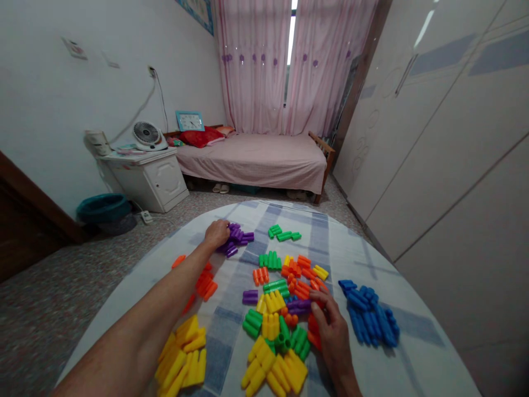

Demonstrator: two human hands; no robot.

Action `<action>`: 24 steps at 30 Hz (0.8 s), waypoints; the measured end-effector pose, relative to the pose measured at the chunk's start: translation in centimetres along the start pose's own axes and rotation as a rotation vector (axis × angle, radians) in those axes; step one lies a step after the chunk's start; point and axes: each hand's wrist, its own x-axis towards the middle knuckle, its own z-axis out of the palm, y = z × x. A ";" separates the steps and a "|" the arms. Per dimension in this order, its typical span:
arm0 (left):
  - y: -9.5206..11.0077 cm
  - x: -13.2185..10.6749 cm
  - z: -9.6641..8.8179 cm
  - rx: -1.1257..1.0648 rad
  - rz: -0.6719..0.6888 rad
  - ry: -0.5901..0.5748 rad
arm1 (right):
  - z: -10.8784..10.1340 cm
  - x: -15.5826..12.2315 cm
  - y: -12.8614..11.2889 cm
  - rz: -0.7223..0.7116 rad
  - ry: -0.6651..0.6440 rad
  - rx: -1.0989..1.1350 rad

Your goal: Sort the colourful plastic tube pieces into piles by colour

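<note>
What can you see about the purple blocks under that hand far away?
The purple blocks are a small loose heap of shiny plastic pieces, each made of rounded tubes joined side by side. They lie on the checked cloth at the far left, and the left hand rests on their left edge.

Two bare hands on bare forearms. Left hand (pixel 217 232) seen from the back, knuckles rounded, fingertips hidden. Left forearm (pixel 157 320) uncovered along its whole visible length, widening toward the frame edge at 7 o'clock. Right hand (pixel 333 331) seen from the back too, knuckles and finger joints plain, wrist uncovered, cut off by the frame edge at 5 o'clock. Nails too small to tell.
</note>
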 end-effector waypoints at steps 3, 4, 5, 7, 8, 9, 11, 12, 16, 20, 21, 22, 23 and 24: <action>1.2 -2.0 -0.7 -0.021 0.074 0.021 | 0.0 0.0 -0.2 -0.002 -0.001 0.016; 1.8 -3.2 -0.9 -0.034 0.116 0.007 | 0.0 0.0 -0.3 -0.001 0.000 0.022; 2.3 -4.7 -1.1 -0.053 0.169 -0.023 | 0.0 0.0 -0.3 0.002 0.004 0.029; 3.3 -8.2 -1.3 -0.096 0.296 -0.119 | 0.1 0.1 -0.5 0.009 0.012 0.041; 3.7 -10.0 -1.3 -0.126 0.370 -0.189 | 0.1 0.1 -0.6 0.013 0.014 0.044; 4.1 -11.7 -1.2 -0.129 0.425 -0.244 | 0.1 0.1 -0.6 0.014 0.016 0.045; 4.5 -14.4 -1.0 -0.080 0.477 -0.306 | 0.2 0.2 -0.7 0.010 0.015 0.037; 4.7 -15.4 -0.7 -0.046 0.480 -0.333 | 0.2 0.2 -0.6 0.010 0.014 0.032; 5.1 -16.8 1.0 0.038 0.442 -0.347 | 0.2 0.3 -0.2 0.028 -0.010 0.017; 4.8 -16.2 1.9 -0.006 0.414 -0.290 | 0.2 0.4 0.2 0.038 -0.027 -0.006; 4.5 -15.8 1.6 -0.038 0.398 -0.275 | 0.2 0.4 0.4 0.037 -0.028 -0.012; 4.2 -15.2 1.3 -0.075 0.378 -0.243 | 0.2 0.4 0.5 0.035 -0.027 -0.019; 3.7 -14.4 0.7 -0.112 0.348 -0.188 | 0.2 0.4 0.6 0.032 -0.025 -0.025; 3.2 -13.4 0.2 -0.142 0.307 -0.118 | 0.2 0.4 0.7 0.029 -0.021 -0.030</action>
